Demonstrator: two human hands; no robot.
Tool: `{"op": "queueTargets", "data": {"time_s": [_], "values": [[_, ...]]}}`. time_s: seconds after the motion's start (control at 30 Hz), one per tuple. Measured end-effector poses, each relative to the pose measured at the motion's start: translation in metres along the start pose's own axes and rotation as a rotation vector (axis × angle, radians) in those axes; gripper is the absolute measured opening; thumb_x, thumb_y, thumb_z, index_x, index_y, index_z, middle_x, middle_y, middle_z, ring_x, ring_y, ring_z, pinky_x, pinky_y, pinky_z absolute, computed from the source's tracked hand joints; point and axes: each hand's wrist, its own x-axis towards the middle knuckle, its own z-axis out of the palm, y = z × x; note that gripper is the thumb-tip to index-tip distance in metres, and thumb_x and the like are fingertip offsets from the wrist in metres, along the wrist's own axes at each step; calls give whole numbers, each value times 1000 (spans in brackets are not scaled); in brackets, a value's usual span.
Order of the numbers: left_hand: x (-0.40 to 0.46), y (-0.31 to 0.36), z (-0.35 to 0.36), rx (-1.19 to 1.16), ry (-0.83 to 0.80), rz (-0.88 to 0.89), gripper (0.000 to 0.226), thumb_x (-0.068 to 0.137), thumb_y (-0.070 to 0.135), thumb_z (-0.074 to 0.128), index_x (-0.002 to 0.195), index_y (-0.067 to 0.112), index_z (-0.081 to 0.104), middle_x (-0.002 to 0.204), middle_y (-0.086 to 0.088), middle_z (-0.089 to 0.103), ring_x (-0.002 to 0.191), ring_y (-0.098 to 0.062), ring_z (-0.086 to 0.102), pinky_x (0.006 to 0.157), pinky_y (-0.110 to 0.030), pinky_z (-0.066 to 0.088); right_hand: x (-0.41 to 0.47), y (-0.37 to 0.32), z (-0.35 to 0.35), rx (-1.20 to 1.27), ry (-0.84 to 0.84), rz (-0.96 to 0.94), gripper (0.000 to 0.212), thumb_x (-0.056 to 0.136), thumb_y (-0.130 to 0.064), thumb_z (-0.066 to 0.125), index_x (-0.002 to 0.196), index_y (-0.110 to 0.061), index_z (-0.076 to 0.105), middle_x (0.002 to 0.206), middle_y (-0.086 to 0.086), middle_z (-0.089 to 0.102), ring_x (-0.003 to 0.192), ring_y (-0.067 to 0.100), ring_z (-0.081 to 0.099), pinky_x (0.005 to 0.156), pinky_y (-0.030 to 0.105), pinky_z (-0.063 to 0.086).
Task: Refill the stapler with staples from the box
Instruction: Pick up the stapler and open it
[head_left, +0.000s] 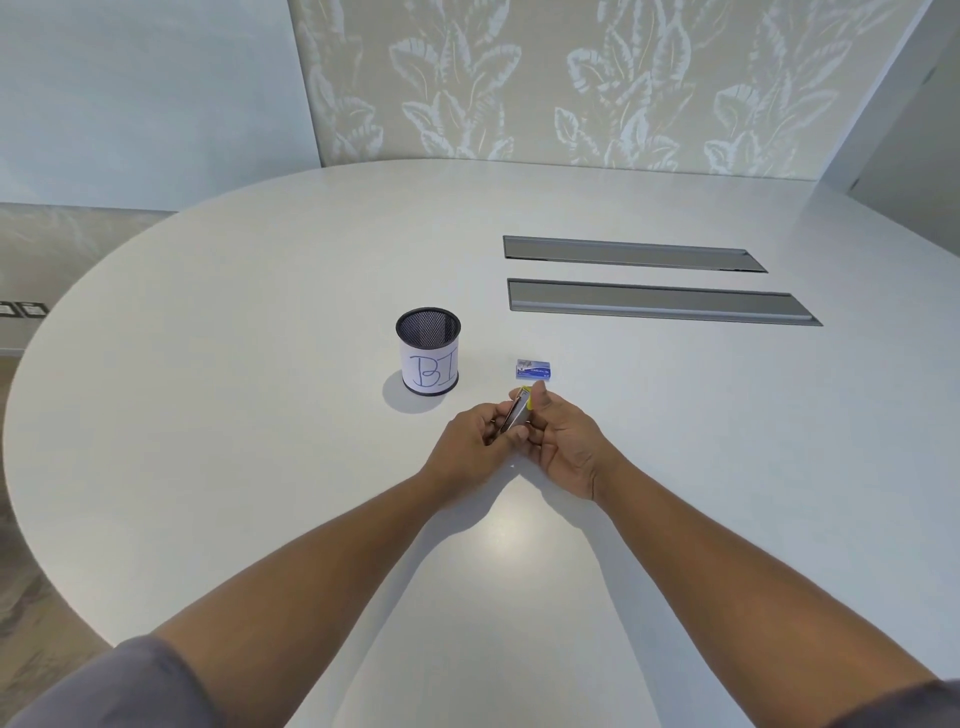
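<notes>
You worked at a wide white table (260, 364), with your forearms stretched out so both hands met over its middle, where the light fell plainly. Beyond your left hand (467, 441) stood a mesh pen cup (429, 351), well apart and out of your way. Your right hand (563, 441) and the left together grasped the small stapler (518, 414), fingers closed round it, tilted up, likely so you could open its metal magazine. The staple box (533, 368) lay shut just beyond your right fingertips, near for the next reach.
</notes>
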Motion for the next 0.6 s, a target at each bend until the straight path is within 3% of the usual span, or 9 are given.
{"op": "queueTargets", "data": {"time_s": [0.07,0.17,0.3,0.43,0.6], "values": [[0,1,0,5,4,-1,31,89,34,64,116,18,68,101,-11,78,99,-39,69,93,-56,53,-1,1,-3,17,-30,11,49,88,-44,65,119,-5,64,111,18,72,101,32,68,92,36,57],[0,2,0,14,4,-8,30,91,28,67,119,15,68,104,-11,78,100,-38,70,95,-55,53,-1,2,-5,20,-44,9,43,88,-43,64,111,-7,65,106,17,72,99,31,69,89,34,60],[0,3,1,21,12,-7,28,92,25,66,118,16,69,103,-9,78,92,-26,72,94,-53,54,-1,1,-6,14,-61,12,50,87,-43,64,119,-5,64,111,18,72,102,31,68,88,34,60],[-1,4,1,17,11,-4,28,93,23,67,120,15,68,105,-10,77,100,-37,70,95,-54,53,-1,1,-6,39,-75,17,47,87,-41,65,118,-5,65,109,18,72,96,28,71,79,30,61],[-2,5,0,-8,2,-10,31,92,25,66,121,14,67,107,-11,77,104,-39,69,96,-55,53,-1,-1,-6,52,-86,25,52,89,-41,63,125,-3,63,113,18,72,97,27,73,75,27,59]]}}
